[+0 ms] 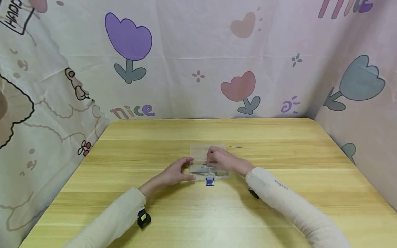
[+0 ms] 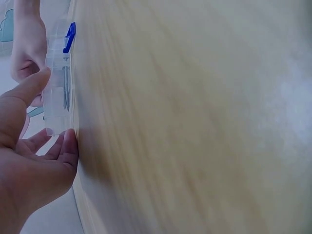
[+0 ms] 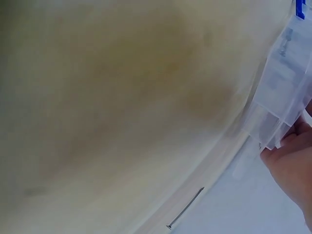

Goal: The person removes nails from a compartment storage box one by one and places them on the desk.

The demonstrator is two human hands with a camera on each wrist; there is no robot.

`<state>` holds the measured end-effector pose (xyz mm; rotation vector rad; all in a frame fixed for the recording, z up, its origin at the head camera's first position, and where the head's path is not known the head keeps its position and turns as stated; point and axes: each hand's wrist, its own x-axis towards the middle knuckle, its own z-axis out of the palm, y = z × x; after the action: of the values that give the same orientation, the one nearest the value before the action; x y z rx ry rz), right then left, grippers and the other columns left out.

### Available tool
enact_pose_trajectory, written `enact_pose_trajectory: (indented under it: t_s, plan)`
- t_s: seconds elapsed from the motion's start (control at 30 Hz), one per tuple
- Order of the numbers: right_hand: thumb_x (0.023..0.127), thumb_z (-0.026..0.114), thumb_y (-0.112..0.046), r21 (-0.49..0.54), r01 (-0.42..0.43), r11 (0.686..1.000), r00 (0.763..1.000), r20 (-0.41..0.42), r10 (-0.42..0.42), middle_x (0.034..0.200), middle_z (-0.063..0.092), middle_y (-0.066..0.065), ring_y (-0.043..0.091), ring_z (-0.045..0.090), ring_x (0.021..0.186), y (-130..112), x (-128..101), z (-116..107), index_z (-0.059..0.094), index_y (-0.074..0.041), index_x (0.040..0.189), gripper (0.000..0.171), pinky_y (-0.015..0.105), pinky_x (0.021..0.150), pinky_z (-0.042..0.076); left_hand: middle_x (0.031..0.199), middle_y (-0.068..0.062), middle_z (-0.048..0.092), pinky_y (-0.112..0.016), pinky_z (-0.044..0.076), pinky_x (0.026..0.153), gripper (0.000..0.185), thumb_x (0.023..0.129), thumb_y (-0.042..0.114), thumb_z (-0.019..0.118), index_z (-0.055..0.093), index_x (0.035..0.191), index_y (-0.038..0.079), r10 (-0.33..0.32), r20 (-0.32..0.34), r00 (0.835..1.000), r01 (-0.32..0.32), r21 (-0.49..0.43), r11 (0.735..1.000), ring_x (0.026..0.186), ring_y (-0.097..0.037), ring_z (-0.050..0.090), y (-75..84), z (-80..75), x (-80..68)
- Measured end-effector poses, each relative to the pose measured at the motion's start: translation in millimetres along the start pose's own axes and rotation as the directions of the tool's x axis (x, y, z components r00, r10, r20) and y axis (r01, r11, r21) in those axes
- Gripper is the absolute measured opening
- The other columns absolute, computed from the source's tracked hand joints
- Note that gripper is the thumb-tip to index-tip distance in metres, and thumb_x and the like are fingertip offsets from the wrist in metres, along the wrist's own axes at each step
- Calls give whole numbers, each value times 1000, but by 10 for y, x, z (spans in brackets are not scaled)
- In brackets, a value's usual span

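Observation:
A clear plastic box with compartments lies on the table, its lid raised at the back and a blue latch at the front. Inside are several metal nails. My left hand grips the box's left end, thumb at the front corner and fingers at the back; the left wrist view shows this hand closely. Over the box, my right hand has its fingers bent down among the nails. Whether its fingertips pinch a nail is hidden, also in the right wrist view.
A single nail lies on the wood-grain table, behind and right of the box. Patterned cloth hangs behind the table and along both sides. A black wrist device sits at the left sleeve.

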<state>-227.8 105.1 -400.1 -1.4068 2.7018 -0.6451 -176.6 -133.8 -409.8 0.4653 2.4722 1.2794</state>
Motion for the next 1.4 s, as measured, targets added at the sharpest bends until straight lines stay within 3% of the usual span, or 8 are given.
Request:
enact_pose_trajectory:
  t_s: [0.37, 0.57, 0.83, 1.1, 1.4]
  plan:
    - [92, 65, -8, 165, -74, 984, 997, 22, 71, 94, 58, 2, 15, 55, 85, -18, -21, -58, 67, -2, 91, 6, 25, 75, 48, 123, -10, 52, -38, 42, 88, 72, 82, 22, 79, 44, 141, 1, -5, -4, 1000, 5, 0, 1000, 110, -24, 48, -14, 9, 8]
    - [94, 61, -5, 185, -94, 978, 996, 12, 93, 91, 61, 3, 13, 57, 82, -17, -4, -75, 65, -2, 94, 5, 26, 75, 49, 123, -10, 53, -38, 42, 89, 71, 82, 21, 80, 44, 140, 0, -7, -10, 1000, 7, -6, 1000, 111, -25, 47, -2, 13, -4]
    - [96, 57, -1, 296, -150, 944, 988, 9, 154, 89, 64, 11, 19, 58, 78, -13, -3, -125, 63, 3, 97, 7, 26, 71, 50, 125, -11, 53, -41, 41, 93, 71, 82, 22, 79, 45, 140, 1, -4, -11, 1000, 4, 3, 1000, 113, -26, 47, 9, 17, -11]
    - [95, 58, -1, 218, -159, 963, 986, -14, 166, 100, 67, 12, 22, 63, 92, 25, -31, -232, 67, 5, 106, 15, 31, 82, 51, 126, -10, 53, -44, 39, 98, 72, 81, 22, 80, 46, 140, 3, -18, -25, 1000, 18, 24, 1000, 116, -26, 48, 18, 17, -9]
    - [93, 62, -4, 206, -185, 961, 978, -62, 201, 87, 61, 3, 14, 54, 77, 87, -92, -357, 67, 1, 95, 7, 28, 68, 47, 127, -10, 52, -43, 40, 98, 72, 81, 24, 80, 45, 141, 4, -13, -19, 1000, 14, 27, 1000, 118, -27, 47, 2, 11, -10]
